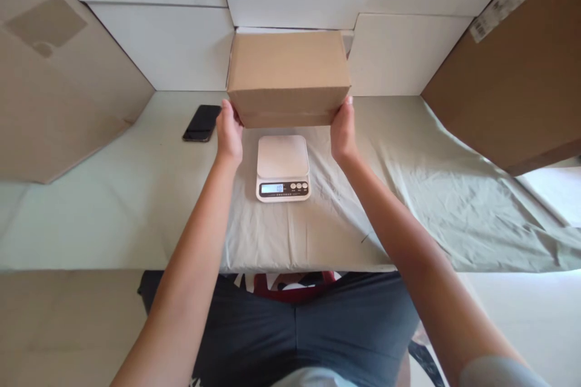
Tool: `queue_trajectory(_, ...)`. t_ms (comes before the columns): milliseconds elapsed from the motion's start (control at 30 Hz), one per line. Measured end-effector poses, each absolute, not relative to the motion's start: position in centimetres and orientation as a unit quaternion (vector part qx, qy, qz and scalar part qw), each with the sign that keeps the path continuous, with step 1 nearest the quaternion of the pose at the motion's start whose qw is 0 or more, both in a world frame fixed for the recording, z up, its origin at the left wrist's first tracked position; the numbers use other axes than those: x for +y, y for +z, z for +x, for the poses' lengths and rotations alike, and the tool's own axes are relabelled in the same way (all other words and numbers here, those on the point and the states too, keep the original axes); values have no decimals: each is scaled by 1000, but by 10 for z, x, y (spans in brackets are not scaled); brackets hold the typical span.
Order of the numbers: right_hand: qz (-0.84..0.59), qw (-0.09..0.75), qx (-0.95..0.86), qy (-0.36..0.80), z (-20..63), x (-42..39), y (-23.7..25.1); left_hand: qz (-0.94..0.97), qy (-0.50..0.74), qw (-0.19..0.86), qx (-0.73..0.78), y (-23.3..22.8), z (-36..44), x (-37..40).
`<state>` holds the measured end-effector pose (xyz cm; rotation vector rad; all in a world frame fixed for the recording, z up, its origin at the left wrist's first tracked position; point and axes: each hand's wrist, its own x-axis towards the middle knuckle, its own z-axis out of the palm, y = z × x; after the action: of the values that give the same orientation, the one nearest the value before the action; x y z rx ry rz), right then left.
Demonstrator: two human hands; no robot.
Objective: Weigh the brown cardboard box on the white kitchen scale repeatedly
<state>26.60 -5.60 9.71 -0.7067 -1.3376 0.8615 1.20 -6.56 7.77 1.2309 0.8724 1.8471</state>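
Note:
A closed brown cardboard box [289, 63] is held up between my two hands, beyond a white digital kitchen scale [282, 157]. My left hand [230, 131] grips the box's lower left corner, with its thumb at the side and its other fingers partly hidden. At the lower right corner, my right hand [344, 130] holds the box in the same way, its fingertips mostly out of sight behind the cardboard. The scale's display is lit, and nothing lies on its plate.
A dark smartphone [202, 123] lies left of my left hand on the pale green cloth [136, 205]. Large cardboard panels stand at the left [59, 84] and right [517, 84]. White panels [172, 42] form the back wall. The cloth is wrinkled on the right.

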Motion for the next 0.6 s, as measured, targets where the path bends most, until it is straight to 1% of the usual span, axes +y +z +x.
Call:
queue_trajectory(133, -299, 651, -555, 423, 252, -20, 68, 422, 740, 396, 344, 41, 7, -23)
queue_trajectory(267, -303, 641, -519, 478, 248, -5, 41, 381, 745, 412, 362, 15, 8, -8)
queue_trajectory(400, -299, 647, -504, 488, 253, 4, 25, 376, 734, 429, 368, 8, 8, -5)
queue_trajectory(600, -326, 637, -478, 510, 255, 11, 16, 374, 722, 431, 392, 7, 9, -6)
